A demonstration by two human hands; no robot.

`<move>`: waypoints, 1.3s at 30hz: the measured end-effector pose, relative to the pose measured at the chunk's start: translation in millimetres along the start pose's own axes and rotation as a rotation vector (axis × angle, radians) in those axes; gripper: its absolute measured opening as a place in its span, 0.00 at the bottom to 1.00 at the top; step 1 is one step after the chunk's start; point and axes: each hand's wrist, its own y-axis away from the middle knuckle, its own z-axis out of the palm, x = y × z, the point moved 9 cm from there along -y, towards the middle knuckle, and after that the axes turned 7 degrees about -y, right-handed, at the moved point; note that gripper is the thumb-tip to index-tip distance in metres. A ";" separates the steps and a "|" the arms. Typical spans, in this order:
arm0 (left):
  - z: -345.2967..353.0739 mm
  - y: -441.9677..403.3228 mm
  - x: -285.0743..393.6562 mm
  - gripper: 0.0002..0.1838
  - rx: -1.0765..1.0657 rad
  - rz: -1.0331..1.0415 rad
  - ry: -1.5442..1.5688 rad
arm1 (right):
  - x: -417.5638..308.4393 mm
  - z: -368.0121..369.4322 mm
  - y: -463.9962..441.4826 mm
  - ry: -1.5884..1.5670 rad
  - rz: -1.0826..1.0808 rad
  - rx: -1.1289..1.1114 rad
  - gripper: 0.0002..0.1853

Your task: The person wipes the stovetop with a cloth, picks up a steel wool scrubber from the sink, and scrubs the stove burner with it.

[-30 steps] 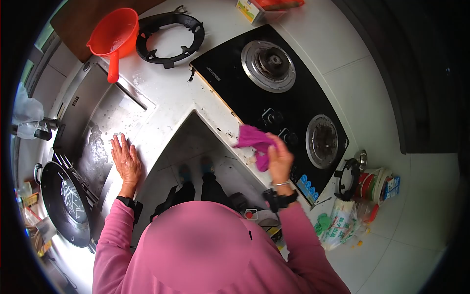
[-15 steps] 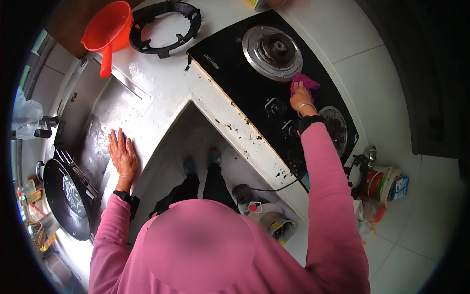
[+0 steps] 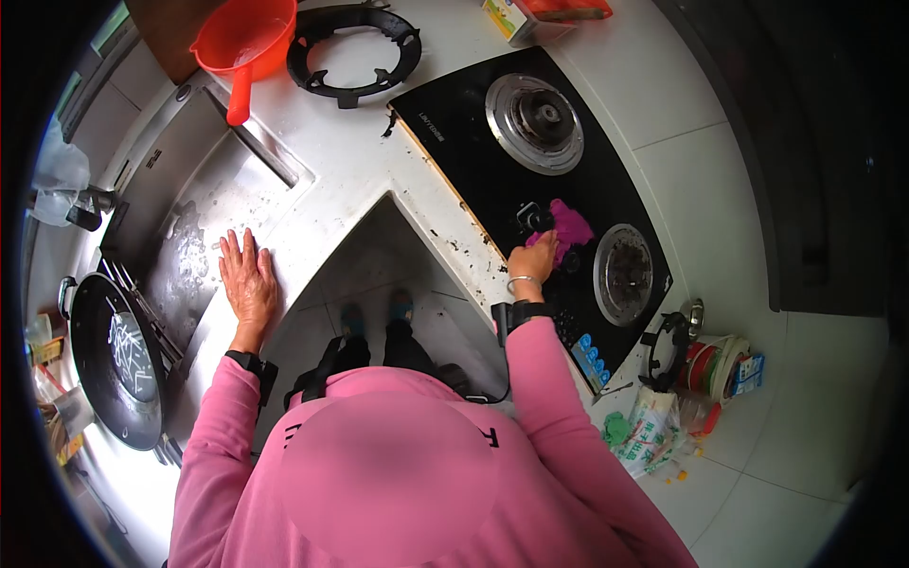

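Note:
My right hand (image 3: 533, 259) grips a magenta cloth (image 3: 570, 228) against the black glass stove top (image 3: 473, 156), beside the control knobs (image 3: 533, 217). The cloth lies between the knobs and the right burner (image 3: 623, 275). Farther back is the other burner (image 3: 535, 125), with no grate on it. Dark crumbs dot the counter edge (image 3: 445, 224) along the stove. My left hand (image 3: 249, 280) rests flat on the counter beside the steel sink (image 3: 204, 213), its fingers spread and nothing in it.
A red ladle (image 3: 244, 43) and a black pan grate (image 3: 352, 52) sit at the back left. On the left stands a black wok (image 3: 118, 364). Another grate (image 3: 666, 350), a plastic bag (image 3: 653, 431) and containers (image 3: 710, 369) are at the right. A box (image 3: 511, 19) is at the top.
My right hand and the cloth went from the front edge up beside the far burner, then back down next to the knobs. My left hand has stayed on the counter.

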 end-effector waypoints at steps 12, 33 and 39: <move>-1.0 -2.4 2.5 0.25 -0.028 0.003 -0.007 | -57.8 1.5 65.8 -0.095 -0.474 -0.093 0.25; -6.9 -0.6 -1.1 0.21 0.073 0.013 0.029 | -61.2 -102.2 -215.6 -1.455 0.118 -0.449 0.17; -2.8 -1.6 -1.4 0.21 0.083 0.009 -0.005 | -47.6 -7.7 -297.2 -0.994 0.005 -0.661 0.18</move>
